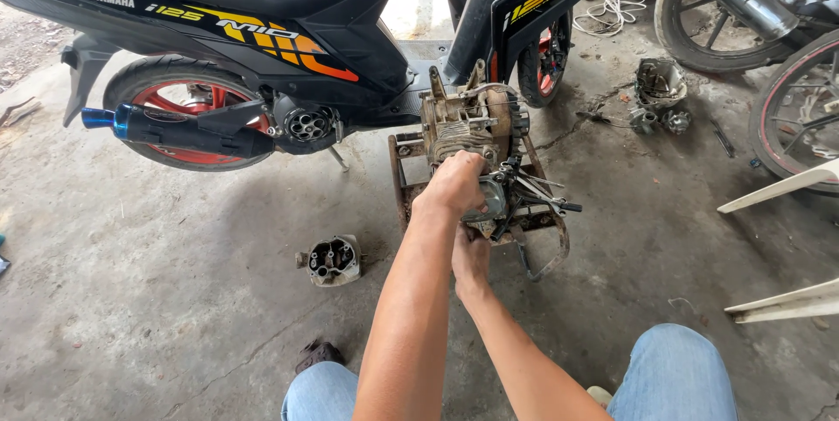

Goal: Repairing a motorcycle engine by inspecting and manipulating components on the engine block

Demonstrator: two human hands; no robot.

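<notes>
Left hand (456, 183) clamped over engine (468, 128) on rusty stand (404, 178), steadying it. Right hand (470, 257) beneath, grip hidden, can't tell. Mid-teardown, likely; next needs firm hold. Cylinder head (332, 260) lies apart on floor (149, 281).

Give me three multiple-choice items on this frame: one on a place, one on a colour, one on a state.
1. Where does the loose engine part lie?
A. on the scooter seat
B. on the concrete floor, left of the stand
C. in a hand

2. What colour is the rim of the scooter's rear wheel?
A. red
B. green
C. white

3. What is the left hand doing?
A. hanging free
B. holding a hammer
C. closed on the engine on the stand

Answers: 1 B, it sits alone on the floor; 2 A, red shows behind the exhaust; 3 C, its grip wraps the engine's front, with the right hand beneath.
</notes>
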